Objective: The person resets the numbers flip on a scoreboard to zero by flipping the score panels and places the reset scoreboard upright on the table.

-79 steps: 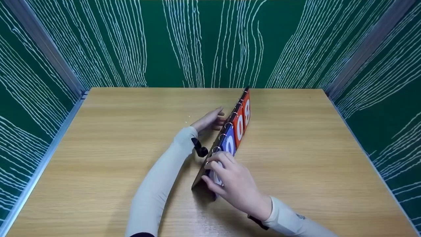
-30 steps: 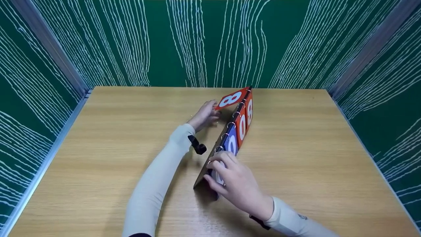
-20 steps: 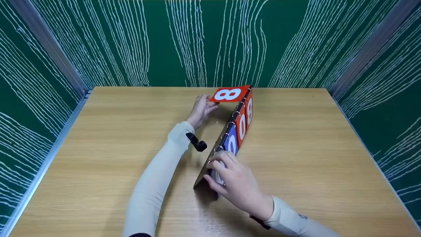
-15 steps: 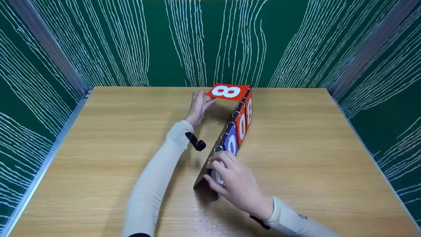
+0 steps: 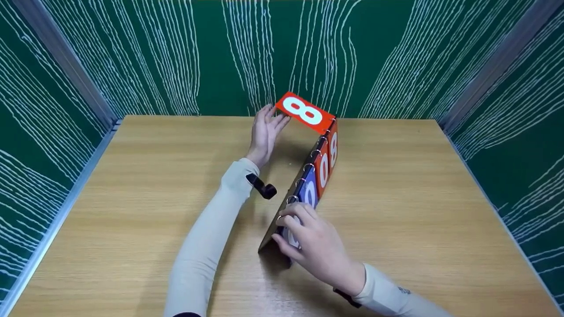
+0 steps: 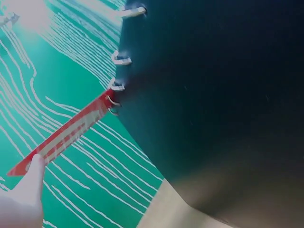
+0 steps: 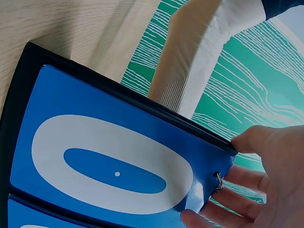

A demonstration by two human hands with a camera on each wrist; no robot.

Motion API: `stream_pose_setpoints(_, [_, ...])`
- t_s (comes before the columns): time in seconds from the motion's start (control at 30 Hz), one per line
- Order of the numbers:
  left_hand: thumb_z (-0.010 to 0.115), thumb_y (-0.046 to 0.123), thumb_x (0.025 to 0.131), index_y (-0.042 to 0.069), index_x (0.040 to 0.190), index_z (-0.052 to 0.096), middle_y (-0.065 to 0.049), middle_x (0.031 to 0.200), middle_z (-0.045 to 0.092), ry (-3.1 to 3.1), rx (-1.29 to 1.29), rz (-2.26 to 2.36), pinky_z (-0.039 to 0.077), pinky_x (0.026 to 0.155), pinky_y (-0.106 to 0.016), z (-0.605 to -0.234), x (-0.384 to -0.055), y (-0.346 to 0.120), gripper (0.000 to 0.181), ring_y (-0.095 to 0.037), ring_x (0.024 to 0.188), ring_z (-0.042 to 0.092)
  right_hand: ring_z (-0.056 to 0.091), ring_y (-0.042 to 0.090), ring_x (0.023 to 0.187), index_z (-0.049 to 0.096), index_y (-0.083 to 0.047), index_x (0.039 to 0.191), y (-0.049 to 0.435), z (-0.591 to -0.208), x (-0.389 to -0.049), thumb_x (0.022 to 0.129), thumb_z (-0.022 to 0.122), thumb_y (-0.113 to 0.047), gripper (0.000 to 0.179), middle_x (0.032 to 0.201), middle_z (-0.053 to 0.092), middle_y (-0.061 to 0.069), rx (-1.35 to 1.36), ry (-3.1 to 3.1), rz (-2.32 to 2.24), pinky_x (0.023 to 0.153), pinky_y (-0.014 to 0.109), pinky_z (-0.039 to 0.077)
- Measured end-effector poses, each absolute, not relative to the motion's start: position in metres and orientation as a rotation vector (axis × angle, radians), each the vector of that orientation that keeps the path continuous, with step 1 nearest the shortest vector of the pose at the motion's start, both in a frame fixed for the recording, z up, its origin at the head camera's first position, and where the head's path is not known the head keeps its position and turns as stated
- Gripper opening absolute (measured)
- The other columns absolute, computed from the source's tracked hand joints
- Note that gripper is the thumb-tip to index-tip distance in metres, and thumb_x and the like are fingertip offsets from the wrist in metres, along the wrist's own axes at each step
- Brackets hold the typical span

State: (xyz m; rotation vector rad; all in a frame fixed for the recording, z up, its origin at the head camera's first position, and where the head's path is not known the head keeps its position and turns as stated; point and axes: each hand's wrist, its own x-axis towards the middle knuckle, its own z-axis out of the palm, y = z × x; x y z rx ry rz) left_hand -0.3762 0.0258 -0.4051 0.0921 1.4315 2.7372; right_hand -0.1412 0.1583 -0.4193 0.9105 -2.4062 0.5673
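A flip scoreboard [image 5: 324,165] stands tent-like on the table, its red and blue number cards hung on rings along the top edge. The near end is held by my right hand [image 5: 319,244], thumb and fingers at the corner beside a blue 0 card [image 7: 111,164]. My left hand [image 5: 263,136] is at the far end, fingers extended and touching the free edge of a lifted red 8 card [image 5: 306,112]. That card tilts up from its rings, number facing up. In the left wrist view, a digit [image 6: 32,180] touches the red card, and the dark back panel [image 6: 204,95] fills the right.
The wooden table [image 5: 396,211] lies under the scoreboard and extends to both sides. Green walls [image 5: 387,57] with white wavy lines stand behind and at both sides. Black camera mounts [image 5: 263,188] are worn at the wrists.
My left hand has moved from behind the board outward and up, swinging the red 8 card from behind the board to above its top edge. My right hand has stayed in place.
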Motion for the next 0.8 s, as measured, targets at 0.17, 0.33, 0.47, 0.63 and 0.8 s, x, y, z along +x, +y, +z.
stream_pose_setpoints(0.17, [0.024,0.033,0.112,0.006,0.16,0.023,-0.015,0.169,0.025,1.439,0.263,2.705,0.041,0.119,-0.042,-0.393,-0.37,0.032,0.055,-0.034,0.147,0.044,0.062,0.015,0.103,0.067,-0.019,0.101,0.158,-0.419,-0.141,0.088,0.078,-0.029,0.02,0.11,0.065,-0.002,0.917,-2.39,0.584,0.075,0.029,0.059])
stream_pose_setpoints(0.33, [0.023,0.032,0.112,0.004,0.16,0.023,-0.016,0.167,0.029,1.613,0.431,2.568,0.047,0.114,-0.037,-0.383,-0.361,0.041,0.055,-0.033,0.144,0.048,0.061,0.014,0.103,0.066,-0.02,0.102,0.158,-0.418,-0.141,0.09,0.075,-0.03,0.018,0.112,0.065,-0.003,0.92,-2.395,0.575,0.077,0.029,0.058])
stream_pose_setpoints(0.47, [0.024,0.036,0.112,0.007,0.161,0.021,-0.014,0.167,0.029,1.763,0.493,2.41,0.047,0.114,-0.035,-0.382,-0.355,0.049,0.057,-0.03,0.143,0.049,0.061,0.014,0.104,0.067,-0.02,0.103,0.158,-0.417,-0.14,0.091,0.073,-0.029,0.016,0.112,0.064,-0.004,0.924,-2.393,0.575,0.079,0.029,0.058])
stream_pose_setpoints(0.63, [0.022,0.041,0.111,0.009,0.162,0.02,-0.011,0.169,0.026,1.907,0.578,2.226,0.044,0.117,-0.034,-0.385,-0.349,0.054,0.06,-0.027,0.146,0.046,0.062,0.014,0.105,0.067,-0.02,0.102,0.158,-0.417,-0.14,0.091,0.074,-0.03,0.017,0.112,0.064,-0.005,0.914,-2.392,0.572,0.08,0.029,0.058])
stream_pose_setpoints(0.8, [0.017,0.04,0.111,0.012,0.162,0.02,-0.009,0.169,0.023,1.978,0.693,2.102,0.039,0.12,-0.036,-0.386,-0.347,0.057,0.058,-0.025,0.149,0.041,0.061,0.013,0.106,0.066,-0.021,0.102,0.158,-0.417,-0.14,0.091,0.073,-0.032,0.017,0.113,0.063,-0.006,0.902,-2.407,0.551,0.08,0.028,0.058])
